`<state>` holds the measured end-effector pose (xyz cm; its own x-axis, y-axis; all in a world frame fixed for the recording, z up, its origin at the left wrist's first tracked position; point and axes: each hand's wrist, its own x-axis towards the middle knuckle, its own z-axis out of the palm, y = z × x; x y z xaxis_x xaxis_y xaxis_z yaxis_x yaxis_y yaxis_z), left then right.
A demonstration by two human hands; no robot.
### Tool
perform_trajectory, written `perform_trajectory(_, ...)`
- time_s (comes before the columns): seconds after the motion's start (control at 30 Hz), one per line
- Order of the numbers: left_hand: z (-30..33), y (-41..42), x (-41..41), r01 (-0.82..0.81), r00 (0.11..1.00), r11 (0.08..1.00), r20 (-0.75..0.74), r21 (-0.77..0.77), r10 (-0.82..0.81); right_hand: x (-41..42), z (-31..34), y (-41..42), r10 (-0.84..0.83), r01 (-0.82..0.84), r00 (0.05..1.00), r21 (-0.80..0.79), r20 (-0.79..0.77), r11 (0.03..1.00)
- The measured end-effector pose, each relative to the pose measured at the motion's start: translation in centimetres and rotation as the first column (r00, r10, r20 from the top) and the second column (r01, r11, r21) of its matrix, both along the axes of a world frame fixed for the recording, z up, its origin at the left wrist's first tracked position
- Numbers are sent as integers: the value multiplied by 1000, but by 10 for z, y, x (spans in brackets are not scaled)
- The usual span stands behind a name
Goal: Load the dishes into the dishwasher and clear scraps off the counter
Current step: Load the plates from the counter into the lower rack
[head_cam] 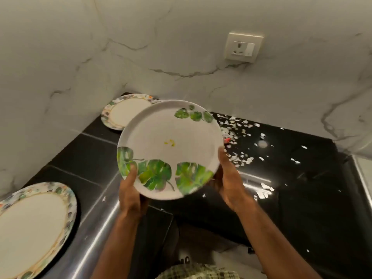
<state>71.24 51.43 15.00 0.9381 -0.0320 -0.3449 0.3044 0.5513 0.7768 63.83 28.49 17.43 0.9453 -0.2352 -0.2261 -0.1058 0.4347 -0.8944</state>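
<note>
A white plate with green leaf prints point(171, 137) is lifted above the black counter point(90, 150), tilted toward me, with a small yellow smear near its middle. My left hand point(130, 190) grips its lower left rim, thumb on the leaf print. My right hand point(229, 178) holds its right rim from below, thumb along the edge. A flower-rimmed plate point(122, 111) lies in the back corner, partly behind the held plate. Another flower-rimmed plate point(34, 224) lies at the near left. White paper scraps point(239, 141) are scattered over the counter to the right.
Marble walls close off the back and left, with a wall socket point(242, 48) at the upper right. A shiny steel edge point(96, 228) runs along the counter front. A larger white scrap point(265, 190) lies near my right wrist.
</note>
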Motion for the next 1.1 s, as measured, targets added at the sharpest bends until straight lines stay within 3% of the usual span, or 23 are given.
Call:
perform_trajectory(0.1, -8, -21, 2, 176, 984, 984, -24, 0, -176, -8, -4, -12, -198, 198, 980, -36, -14, 980)
perform_trajectory(0.27, -35, -61, 13, 333, 942, 936, -85, 113, -324, -45, -20, -33, -480, 449, 868, -212, -126, 868)
perform_trajectory(0.4, -53, -104, 15, 499, 866, 837, -94, 224, -491, -98, -32, -44, -636, 613, 763, -181, -120, 769)
perform_trajectory(0.53, -47, -155, -10, 668, 742, 714, -105, 212, -663, -148, -33, -55, -786, 758, 600, -207, -149, 618)
perform_trajectory(0.8, -33, -227, -86, 813, 529, 498, -29, 301, -848, -252, -29, -67, -919, 887, 369, -241, -138, 393)
perform_trajectory(1.1, -20, -278, -207, 826, 386, 350, 8, 442, -922, -390, -15, -81, -968, 935, 239, -250, -73, 250)
